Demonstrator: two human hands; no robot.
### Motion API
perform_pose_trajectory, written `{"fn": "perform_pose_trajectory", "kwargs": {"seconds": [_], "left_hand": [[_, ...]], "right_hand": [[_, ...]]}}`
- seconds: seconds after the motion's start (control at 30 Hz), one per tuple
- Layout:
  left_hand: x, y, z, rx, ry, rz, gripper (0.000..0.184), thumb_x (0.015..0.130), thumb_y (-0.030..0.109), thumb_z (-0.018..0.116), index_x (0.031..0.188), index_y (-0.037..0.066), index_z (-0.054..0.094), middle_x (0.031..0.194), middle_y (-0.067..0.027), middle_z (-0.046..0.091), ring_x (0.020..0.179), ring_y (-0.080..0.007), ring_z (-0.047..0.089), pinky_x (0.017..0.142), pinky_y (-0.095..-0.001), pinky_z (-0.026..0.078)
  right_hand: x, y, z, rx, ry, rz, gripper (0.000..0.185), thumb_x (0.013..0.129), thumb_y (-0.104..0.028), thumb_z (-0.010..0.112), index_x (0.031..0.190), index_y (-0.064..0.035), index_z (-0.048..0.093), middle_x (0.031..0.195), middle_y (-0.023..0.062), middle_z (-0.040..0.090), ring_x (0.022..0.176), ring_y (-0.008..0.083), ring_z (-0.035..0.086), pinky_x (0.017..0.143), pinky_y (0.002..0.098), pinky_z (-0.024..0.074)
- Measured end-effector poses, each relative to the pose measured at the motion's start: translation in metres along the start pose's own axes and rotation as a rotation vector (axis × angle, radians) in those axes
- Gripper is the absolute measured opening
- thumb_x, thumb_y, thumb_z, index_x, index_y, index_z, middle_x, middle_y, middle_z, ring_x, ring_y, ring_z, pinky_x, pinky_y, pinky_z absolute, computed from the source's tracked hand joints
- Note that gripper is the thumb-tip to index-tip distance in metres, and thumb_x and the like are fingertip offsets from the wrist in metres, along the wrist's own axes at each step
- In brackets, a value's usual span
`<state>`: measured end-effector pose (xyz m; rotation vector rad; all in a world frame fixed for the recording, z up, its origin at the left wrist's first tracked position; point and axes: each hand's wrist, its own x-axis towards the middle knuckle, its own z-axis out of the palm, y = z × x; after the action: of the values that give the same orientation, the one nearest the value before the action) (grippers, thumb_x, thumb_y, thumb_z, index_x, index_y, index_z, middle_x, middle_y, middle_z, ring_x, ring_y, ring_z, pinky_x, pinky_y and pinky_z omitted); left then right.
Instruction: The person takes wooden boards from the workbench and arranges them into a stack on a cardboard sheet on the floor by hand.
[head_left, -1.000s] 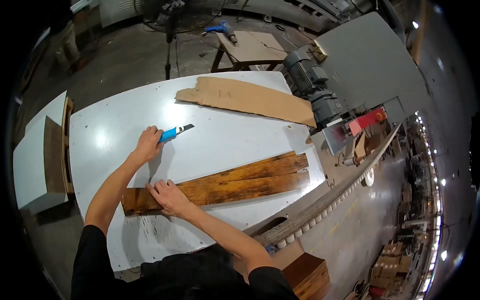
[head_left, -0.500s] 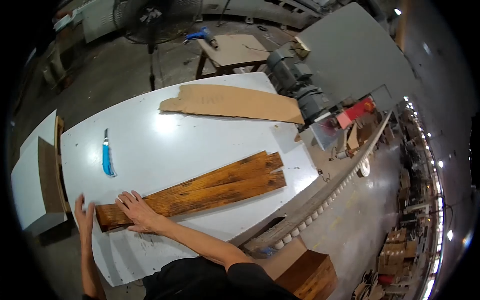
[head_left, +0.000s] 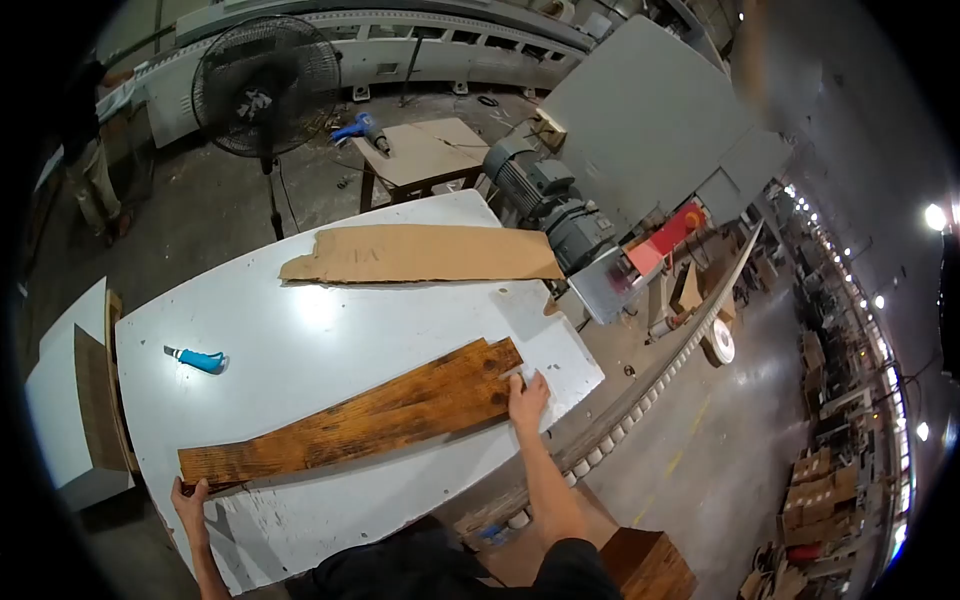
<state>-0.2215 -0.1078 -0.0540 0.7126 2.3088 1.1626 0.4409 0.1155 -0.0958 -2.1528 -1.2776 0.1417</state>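
Observation:
Brown wood-grain boards [head_left: 370, 415], lying together with stepped ends at the right, stretch across the white table [head_left: 400, 320]. At their left end, my left hand [head_left: 190, 497] is closed around the near corner, thumb and fingers on the edge. My right hand [head_left: 528, 398] grips the right end, its fingertips on the board's edge. Beyond the boards on the left lies a knife with a blue handle [head_left: 202, 361], its blade pointing left. A torn strip of cardboard [head_left: 420, 254] rests along the table's far side.
Behind the table stand a black fan [head_left: 265, 90] and a small table [head_left: 425, 150] carrying a blue heat gun [head_left: 360, 130]. A grey motor [head_left: 545, 195] sits past the far right corner. A roller rail [head_left: 660, 380] runs along the right. Another person [head_left: 95, 160] stands at far left.
My right hand has gone from the boards' left part to their right end. My left hand has closed on the left end. The boards have shifted, and the knife lies turned sideways.

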Motion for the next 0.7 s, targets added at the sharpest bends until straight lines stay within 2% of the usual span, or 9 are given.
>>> {"fn": "perform_pose_trajectory", "kwargs": {"seconds": [0.1,0.17,0.2,0.3,0.33,0.43,0.47,0.53,0.7], "left_hand": [[-0.014,0.061,-0.01,0.029,-0.311,-0.102,0.05,0.078,0.022,0.073,0.115,-0.009,0.059,0.103,-0.0144,0.063,0.087,-0.0236,0.06,0.082,-0.0364,0.046],[-0.01,0.051,-0.007,-0.064,-0.27,-0.115,0.037,0.074,0.017,0.073,0.101,-0.008,0.064,0.088,-0.01,0.066,0.076,-0.019,0.059,0.075,-0.0338,0.045],[-0.011,0.052,-0.009,-0.033,-0.251,-0.141,0.037,0.074,0.016,0.073,0.101,-0.007,0.064,0.088,-0.0104,0.066,0.077,-0.0191,0.059,0.075,-0.0333,0.045],[-0.008,0.056,-0.001,0.022,-0.229,-0.191,0.035,0.073,0.015,0.072,0.1,-0.006,0.064,0.089,-0.0109,0.065,0.076,-0.019,0.059,0.072,-0.032,0.046],[-0.005,0.051,-0.001,0.025,-0.223,-0.197,0.034,0.073,0.015,0.072,0.099,-0.005,0.064,0.088,-0.0107,0.065,0.074,-0.0186,0.059,0.07,-0.0316,0.045],[-0.001,0.048,-0.007,0.058,-0.189,-0.213,0.037,0.072,0.019,0.076,0.098,-0.002,0.061,0.083,-0.0084,0.063,0.067,-0.0156,0.056,0.055,-0.0286,0.041],[0.0,0.046,-0.01,0.034,-0.162,-0.204,0.039,0.072,0.02,0.077,0.099,-0.002,0.061,0.082,-0.0079,0.063,0.065,-0.0148,0.056,0.052,-0.0277,0.04],[0.003,0.041,-0.018,-0.017,-0.167,-0.202,0.049,0.07,0.027,0.081,0.103,-0.001,0.058,0.081,-0.0075,0.062,0.062,-0.0127,0.054,0.046,-0.0243,0.036],[-0.005,0.026,-0.039,-0.015,-0.188,-0.236,0.045,0.069,0.025,0.081,0.099,-0.002,0.06,0.081,-0.0076,0.063,0.061,-0.0122,0.054,0.046,-0.0239,0.036]], "right_hand": [[0.014,-0.005,0.014,-0.056,0.098,-0.113,0.069,0.09,-0.042,0.056,0.136,0.0057,0.038,0.137,0.0296,0.038,0.128,0.0448,0.033,0.106,0.0531,0.0284],[0.023,-0.025,-0.002,-0.118,0.005,-0.21,0.067,0.092,-0.04,0.054,0.137,0.0057,0.037,0.14,0.0275,0.037,0.13,0.0451,0.032,0.106,0.0537,0.0284],[0.033,-0.023,-0.001,-0.087,0.004,-0.307,0.064,0.092,-0.038,0.053,0.139,0.0035,0.037,0.141,0.0262,0.037,0.13,0.0433,0.033,0.107,0.0502,0.0292],[0.056,-0.024,0.011,0.156,-0.211,-0.369,0.062,0.092,-0.036,0.052,0.14,0.0007,0.037,0.141,0.0269,0.037,0.129,0.0412,0.035,0.107,0.0462,0.0305],[0.059,-0.025,0.02,0.094,-0.143,-0.438,0.055,0.091,-0.031,0.054,0.135,0.0001,0.043,0.134,0.027,0.043,0.123,0.0404,0.041,0.104,0.0448,0.0343],[0.051,-0.065,0.011,0.178,-0.278,-0.376,0.049,0.09,-0.028,0.057,0.128,0.0015,0.048,0.122,0.0256,0.051,0.115,0.0406,0.045,0.098,0.0463,0.0385],[0.039,-0.073,0.017,0.122,-0.171,-0.438,0.044,0.089,-0.027,0.059,0.122,0.001,0.051,0.11,0.0231,0.054,0.107,0.0393,0.048,0.093,0.0459,0.0417],[0.025,-0.084,0.022,0.074,-0.156,-0.381,0.045,0.089,-0.029,0.059,0.122,0.0003,0.052,0.107,0.0224,0.054,0.105,0.0384,0.049,0.091,0.0458,0.0425],[0.025,-0.085,0.025,0.081,-0.131,-0.451,0.038,0.09,-0.03,0.058,0.116,-0.0026,0.057,0.097,0.0206,0.055,0.099,0.0368,0.05,0.089,0.0452,0.0412]]}}
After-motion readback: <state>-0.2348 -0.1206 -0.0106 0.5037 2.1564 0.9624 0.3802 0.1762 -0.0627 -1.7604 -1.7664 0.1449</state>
